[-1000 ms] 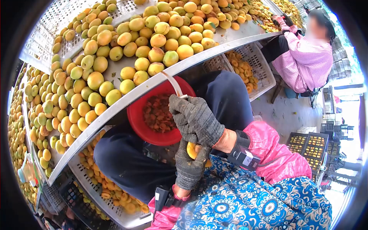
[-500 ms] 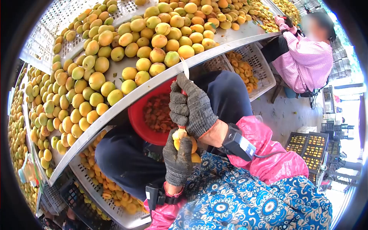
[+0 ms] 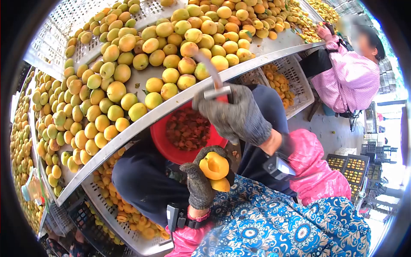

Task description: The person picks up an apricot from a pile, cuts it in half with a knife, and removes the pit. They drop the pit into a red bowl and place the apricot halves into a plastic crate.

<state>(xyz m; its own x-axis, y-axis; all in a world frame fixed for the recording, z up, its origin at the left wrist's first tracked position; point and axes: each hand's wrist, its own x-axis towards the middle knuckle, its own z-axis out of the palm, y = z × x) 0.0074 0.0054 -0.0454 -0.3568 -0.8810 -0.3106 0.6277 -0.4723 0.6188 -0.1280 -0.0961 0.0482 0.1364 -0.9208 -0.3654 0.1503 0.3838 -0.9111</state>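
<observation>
In my left hand (image 3: 198, 182), gloved in dark grey knit, a cut apricot (image 3: 215, 166) lies against the curled fingers. Its orange flesh faces up and a hollow shows in the middle. My right hand (image 3: 239, 113), in a matching glove, is closed on a knife (image 3: 209, 68) and blurred by motion. The blade points up past the table's edge. Between my knees, below the right hand, stands a red tub (image 3: 160, 150) holding many brown apricot stones (image 3: 188, 130).
Whole apricots (image 3: 115, 92) cover the metal-edged table (image 3: 128, 140) ahead. A crate of cut apricots (image 3: 128, 218) is under its left part, another white crate (image 3: 299, 88) under its right. A co-worker (image 3: 349, 81) in pink sits at right. Black trays (image 3: 349, 171) stand behind.
My right hand has moved away from the left, with the knife tilting the other way. My left hand has turned up, exposing the apricot's hollow. The view has shifted slightly.
</observation>
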